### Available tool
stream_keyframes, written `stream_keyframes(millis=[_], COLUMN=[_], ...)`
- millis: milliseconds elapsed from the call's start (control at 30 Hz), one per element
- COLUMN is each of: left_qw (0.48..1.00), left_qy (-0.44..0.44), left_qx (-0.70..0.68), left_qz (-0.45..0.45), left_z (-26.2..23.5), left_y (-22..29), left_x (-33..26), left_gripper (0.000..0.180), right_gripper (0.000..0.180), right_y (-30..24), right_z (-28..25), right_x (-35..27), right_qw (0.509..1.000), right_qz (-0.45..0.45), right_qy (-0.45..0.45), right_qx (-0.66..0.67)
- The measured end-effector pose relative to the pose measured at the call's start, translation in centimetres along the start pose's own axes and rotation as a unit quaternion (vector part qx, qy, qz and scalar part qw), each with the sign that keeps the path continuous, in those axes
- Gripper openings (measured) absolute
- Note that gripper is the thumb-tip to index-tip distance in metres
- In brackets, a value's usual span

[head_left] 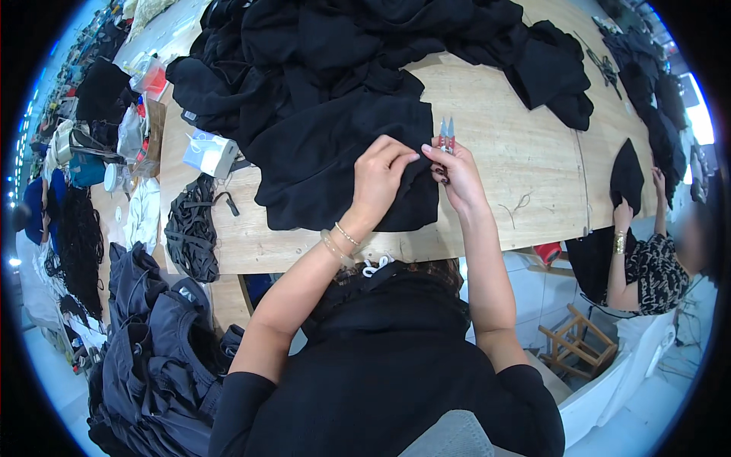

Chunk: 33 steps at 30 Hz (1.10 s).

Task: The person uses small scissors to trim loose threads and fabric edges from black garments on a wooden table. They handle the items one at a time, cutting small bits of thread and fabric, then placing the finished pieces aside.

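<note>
A black garment lies spread on the wooden table in front of me, its right edge under my hands. Above it my left hand is closed in a pinch, thumb against fingertips; whatever it may hold is too small to see. My right hand, just right of it, is wrapped round a pair of thread snips with red on the handles, blades pointing away from me. The right thumb and the left fingertips nearly meet at the garment's edge.
A heap of black garments covers the far side of the wooden table. Left are a small white box, a bundle of dark straps and piled dark grey clothes. Scissors lie far right, near a co-worker handling dark cloth.
</note>
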State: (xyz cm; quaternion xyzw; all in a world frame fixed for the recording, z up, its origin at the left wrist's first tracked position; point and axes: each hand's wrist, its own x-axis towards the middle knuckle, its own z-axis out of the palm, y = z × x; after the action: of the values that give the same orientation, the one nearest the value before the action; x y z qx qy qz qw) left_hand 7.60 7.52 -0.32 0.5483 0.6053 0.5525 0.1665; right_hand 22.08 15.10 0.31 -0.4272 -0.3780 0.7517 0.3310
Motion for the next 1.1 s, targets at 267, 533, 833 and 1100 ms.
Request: stream_keyframes(millis=[267, 533, 833, 1100], left_qw=[0.993, 0.992, 0.999, 1.000], left_qy=[0.004, -0.022, -0.016, -0.011], left_qx=[-0.074, -0.061, -0.020, -0.003], left_qz=[-0.093, -0.105, -0.030, -0.016], left_z=[-0.3, -0.6, -0.6, -0.6], left_y=[0.4, 1.0, 1.0, 0.9], left_x=[0.1, 0.5, 0.6, 0.5], left_gripper=[0.006, 0.007, 0.009, 0.013], right_gripper=[0.020, 0.028, 0.029, 0.028], right_y=[-1.2, -2.6, -3.6, -3.9], right_z=[1.2, 0.0, 2.1, 3.2], right_x=[-1.4, -4.8, -5.8, -5.5], right_qw=[0.996, 0.840, 0.777, 0.762], right_qz=[-0.031, -0.215, -0.281, -0.273], right_qy=[0.026, 0.076, 0.067, 0.060], right_qx=[-0.082, -0.493, -0.559, -0.584])
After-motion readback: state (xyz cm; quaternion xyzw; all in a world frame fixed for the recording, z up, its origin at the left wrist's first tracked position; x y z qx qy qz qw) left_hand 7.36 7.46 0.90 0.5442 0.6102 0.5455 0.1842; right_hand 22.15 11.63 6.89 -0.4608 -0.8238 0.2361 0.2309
